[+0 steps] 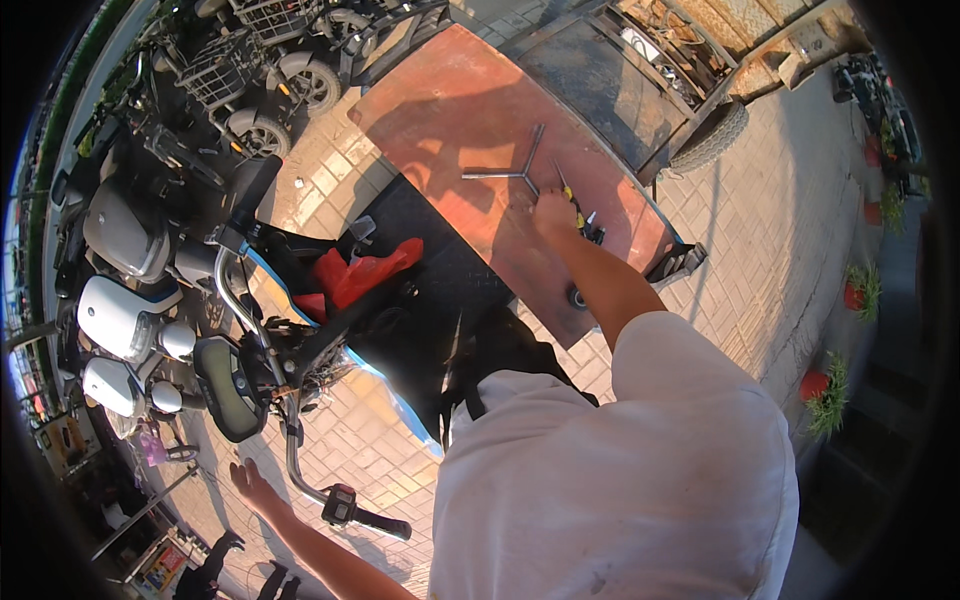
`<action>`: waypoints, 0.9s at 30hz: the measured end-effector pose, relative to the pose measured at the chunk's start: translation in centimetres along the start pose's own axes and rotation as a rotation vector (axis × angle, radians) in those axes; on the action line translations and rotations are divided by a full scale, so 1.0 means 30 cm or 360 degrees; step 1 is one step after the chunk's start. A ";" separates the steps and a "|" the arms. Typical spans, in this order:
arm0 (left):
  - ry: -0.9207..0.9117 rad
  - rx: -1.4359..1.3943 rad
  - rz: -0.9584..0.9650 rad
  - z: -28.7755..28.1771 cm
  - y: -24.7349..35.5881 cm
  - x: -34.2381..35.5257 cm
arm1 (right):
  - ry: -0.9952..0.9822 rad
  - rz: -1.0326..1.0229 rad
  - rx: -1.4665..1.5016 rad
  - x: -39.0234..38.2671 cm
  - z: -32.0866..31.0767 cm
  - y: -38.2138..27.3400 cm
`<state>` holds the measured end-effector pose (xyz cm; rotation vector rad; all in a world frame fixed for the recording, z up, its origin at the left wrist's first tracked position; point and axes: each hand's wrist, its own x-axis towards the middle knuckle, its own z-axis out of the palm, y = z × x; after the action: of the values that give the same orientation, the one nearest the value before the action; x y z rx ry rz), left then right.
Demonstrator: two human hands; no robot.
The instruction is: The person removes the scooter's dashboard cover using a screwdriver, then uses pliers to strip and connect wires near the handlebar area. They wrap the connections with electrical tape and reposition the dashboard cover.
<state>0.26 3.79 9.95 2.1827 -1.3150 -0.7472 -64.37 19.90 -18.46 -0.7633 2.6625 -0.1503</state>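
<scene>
My right hand (555, 215) reaches onto a worn reddish board (425, 105). Its fingers are curled over one leg of a Y-shaped socket wrench (495, 176), whose other two legs lie in view. Just right of the hand lies a screwdriver (569, 192) with a yellow and black handle. A few small dark tools (592, 232) sit beside the wrist, partly hidden by it. Away at the lower left, my left hand (252, 486) hangs in the air with its fingers apart and nothing in them. It is nearest to the handlebar (292, 450) of an electric vehicle.
A black grip (380, 522) ends the handlebar, beside a display (230, 388). Red plastic or cloth (365, 272) rests on the black footboard (455, 275). Parked scooters (125, 320) and bikes line the left. A rusty cart (625, 90) stands beyond the board; potted plants (828, 395) line the right.
</scene>
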 end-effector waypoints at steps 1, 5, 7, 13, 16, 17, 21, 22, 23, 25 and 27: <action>-0.0013 0.0000 0.0042 -0.016 -0.016 -0.054 | -0.0013 0.0063 0.0013 0.026 0.018 -0.013; -0.0089 -0.0010 -0.0021 -0.079 -0.076 -0.269 | -0.0144 0.0052 -0.0061 0.094 0.066 0.023; -0.0097 -0.0111 -0.0136 -0.076 -0.102 -0.357 | -0.0119 -0.0084 -0.0067 0.104 0.079 0.040; -0.0029 -0.0543 -0.0307 -0.011 -0.103 -0.490 | -0.0254 -0.0029 0.0672 0.095 0.018 0.020; -0.0091 -0.0758 -0.0235 0.027 -0.083 -0.511 | -0.0316 0.0146 0.0831 0.087 -0.046 0.010; -0.0031 -0.0697 -0.0196 0.045 -0.078 -0.512 | -0.0177 0.0009 0.0719 0.077 -0.057 0.009; -0.0133 -0.0644 -0.0065 0.080 -0.059 -0.526 | 0.0069 -0.0052 0.0690 0.052 -0.063 0.034; -0.0104 -0.0630 -0.0049 0.086 -0.055 -0.529 | 0.0085 -0.0027 0.0683 0.052 -0.054 0.045; -0.0081 -0.0621 -0.0050 0.089 -0.053 -0.531 | 0.0109 -0.0018 0.0684 0.053 -0.042 0.057; -0.0059 -0.0595 -0.0048 0.090 -0.049 -0.533 | 0.0066 0.0047 0.0759 0.064 -0.016 0.075; -0.0071 -0.0556 -0.0040 0.087 -0.049 -0.531 | -0.0095 0.0226 0.0853 0.071 0.010 0.075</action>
<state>-6.72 18.41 10.33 1.9154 -1.0849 -0.9607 -67.05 20.68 -19.86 -0.3952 2.4326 -0.7512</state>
